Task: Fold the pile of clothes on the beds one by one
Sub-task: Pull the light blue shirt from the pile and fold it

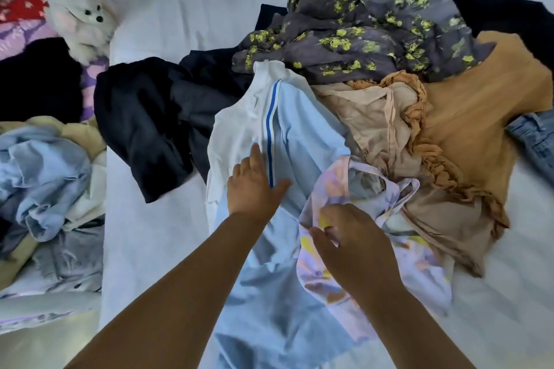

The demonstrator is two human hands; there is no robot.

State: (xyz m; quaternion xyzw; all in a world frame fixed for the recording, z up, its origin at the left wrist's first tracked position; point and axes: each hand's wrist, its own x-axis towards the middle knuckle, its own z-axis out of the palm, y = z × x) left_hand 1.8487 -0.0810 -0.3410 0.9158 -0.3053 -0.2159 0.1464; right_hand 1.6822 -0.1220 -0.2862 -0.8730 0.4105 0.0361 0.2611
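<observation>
1. While the pile of clothes (374,75) is lying heaped on the white bed (186,3) from twelve to three o'clock, one garment is being singled out at the centre.
2. The light blue garment (299,135), marked by a blue stripe, is being pressed flat by the left hand (254,186), whose grip is open with fingers straight.
3. The pastel patterned top (374,252), at five o'clock, overlapping the blue garment's edge, is being pinched by the right hand (350,237).
4. The step in hand is judged to be separating the two pieces.
5. Next, lifting the top clear is probably being called for before any fold.
</observation>
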